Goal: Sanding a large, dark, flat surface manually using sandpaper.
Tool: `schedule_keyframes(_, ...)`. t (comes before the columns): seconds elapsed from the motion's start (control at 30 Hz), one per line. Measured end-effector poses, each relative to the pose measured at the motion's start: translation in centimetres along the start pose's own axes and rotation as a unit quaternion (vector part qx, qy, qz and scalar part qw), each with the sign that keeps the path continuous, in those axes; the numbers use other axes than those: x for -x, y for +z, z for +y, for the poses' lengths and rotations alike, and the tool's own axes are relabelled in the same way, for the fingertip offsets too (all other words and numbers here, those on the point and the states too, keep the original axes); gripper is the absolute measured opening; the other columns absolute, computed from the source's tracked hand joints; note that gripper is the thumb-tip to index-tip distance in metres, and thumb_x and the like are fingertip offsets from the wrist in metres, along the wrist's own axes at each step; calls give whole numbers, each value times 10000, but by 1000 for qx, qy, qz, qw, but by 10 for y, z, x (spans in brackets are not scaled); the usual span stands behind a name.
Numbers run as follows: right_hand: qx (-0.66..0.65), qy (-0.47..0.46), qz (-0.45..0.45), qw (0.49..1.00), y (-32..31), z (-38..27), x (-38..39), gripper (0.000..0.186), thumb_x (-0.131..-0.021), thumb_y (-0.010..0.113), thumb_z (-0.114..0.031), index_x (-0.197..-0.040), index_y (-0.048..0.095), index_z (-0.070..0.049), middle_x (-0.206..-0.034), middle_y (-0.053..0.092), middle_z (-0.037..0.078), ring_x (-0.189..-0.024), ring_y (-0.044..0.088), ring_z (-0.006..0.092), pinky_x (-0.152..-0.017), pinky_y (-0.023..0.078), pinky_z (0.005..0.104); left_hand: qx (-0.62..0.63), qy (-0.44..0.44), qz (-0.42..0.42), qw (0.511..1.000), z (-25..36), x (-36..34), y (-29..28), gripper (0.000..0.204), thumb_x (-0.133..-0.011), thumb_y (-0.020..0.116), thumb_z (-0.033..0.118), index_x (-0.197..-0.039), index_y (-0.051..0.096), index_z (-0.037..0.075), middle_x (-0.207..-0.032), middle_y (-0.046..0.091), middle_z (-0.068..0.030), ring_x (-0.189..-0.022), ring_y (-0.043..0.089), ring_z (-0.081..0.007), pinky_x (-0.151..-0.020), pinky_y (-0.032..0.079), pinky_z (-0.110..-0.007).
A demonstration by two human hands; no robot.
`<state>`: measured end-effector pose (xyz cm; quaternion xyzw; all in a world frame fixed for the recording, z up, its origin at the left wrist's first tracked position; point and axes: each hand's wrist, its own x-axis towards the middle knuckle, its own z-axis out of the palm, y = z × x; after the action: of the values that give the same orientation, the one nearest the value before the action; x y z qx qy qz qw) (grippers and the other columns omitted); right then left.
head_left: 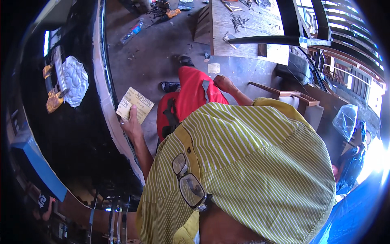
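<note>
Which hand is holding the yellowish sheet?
The left hand: its thumb lies across the sheet. The right hand, by the red trousers, has no sheet.

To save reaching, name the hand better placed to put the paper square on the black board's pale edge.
Probably the left hand: it holds the paper square right beside the pale edge, while the right hand is farther off, by the red trousers.

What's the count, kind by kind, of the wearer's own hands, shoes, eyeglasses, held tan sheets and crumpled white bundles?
Left hand and right hand: 2
Nearer shoe and farther shoe: 2
Eyeglasses: 1 pair
Tan sheet, held: 1
Crumpled white bundle: 1
Total: 7
</note>
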<state>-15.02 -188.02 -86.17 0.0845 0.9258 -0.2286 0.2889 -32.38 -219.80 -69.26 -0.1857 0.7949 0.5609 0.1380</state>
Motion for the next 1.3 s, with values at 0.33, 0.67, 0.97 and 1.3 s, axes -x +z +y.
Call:
schedule_keyframes(0.33, -136, 458, 162, 863, -19, 109, 44, 586, -714, 590, -314, -1196, 376, -60, -1063, 463, 268, -993, 457, 383, -856, 387, 384, -15, -118, 33, 992, -35, 23, 27, 330, -766, 597, 104, -1052, 520, -41, -932, 579, -96, -763, 560, -154, -656, 464, -279)
schedule_keyframes(0.67, -40, 494, 272, 825, -55, 222, 38, 499, -757, 516, -335, -1155, 421, -50, -1152, 421, 238, -1049, 406, 397, -905, 322, 418, -83, -177, -52, 979, -71, 9, 74, 276, -785, 585, 125, -1003, 542, -40, -882, 595, -85, -734, 563, -139, -647, 459, -260)
schedule_keyframes(0.97, -89, 471, 320, 817, -53, 205, 44, 435, -776, 471, -366, -989, 540, 7, -1026, 510, 241, -948, 467, 388, -857, 349, 419, -186, -115, -109, 970, -27, -15, 103, 335, -791, 588, 217, -994, 555, -48, -886, 603, -101, -736, 564, -140, -654, 451, -272)
schedule_keyframes(1.3, -231, 6, 347, 909, -126, -95, 22, 218, -676, 656, -70, -863, 574, 7, -935, 440, 143, -822, 474, 268, -676, 426, 333, -78, 9, -215, 973, 26, -2, 170, 238, -793, 551, 186, -860, 597, -37, -689, 603, -64, -638, 534, -87, -571, 436, -262)
